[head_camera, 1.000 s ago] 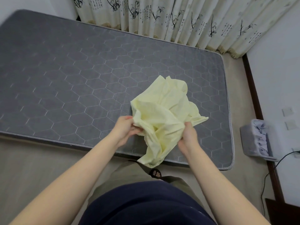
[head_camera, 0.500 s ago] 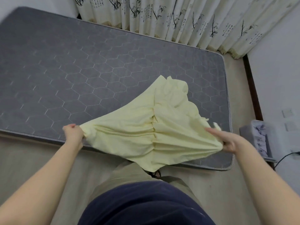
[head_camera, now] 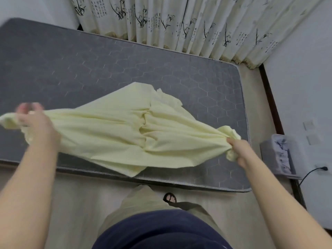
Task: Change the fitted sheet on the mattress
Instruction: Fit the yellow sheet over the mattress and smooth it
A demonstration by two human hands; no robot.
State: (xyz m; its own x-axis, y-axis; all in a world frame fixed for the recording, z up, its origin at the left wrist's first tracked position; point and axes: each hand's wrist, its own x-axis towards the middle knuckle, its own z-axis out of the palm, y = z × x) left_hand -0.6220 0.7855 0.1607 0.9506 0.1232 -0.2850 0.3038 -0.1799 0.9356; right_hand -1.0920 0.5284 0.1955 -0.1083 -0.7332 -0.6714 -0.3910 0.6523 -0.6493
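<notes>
One yellow fitted sheet, stretched taut between two sets of fingers, over one grey mattress. On the left hand, blurred fingers curled round one bunched end; on the right hand, fingers clenched round the other.

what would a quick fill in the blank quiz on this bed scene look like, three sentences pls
1. The left hand and the right hand each grip an end of a pale ____ sheet.
2. The sheet is held over a grey mattress quilted in ____ shapes.
3. The curtains beyond the mattress are printed with ____ stems.
Missing words: yellow; hexagon; bamboo.
</notes>
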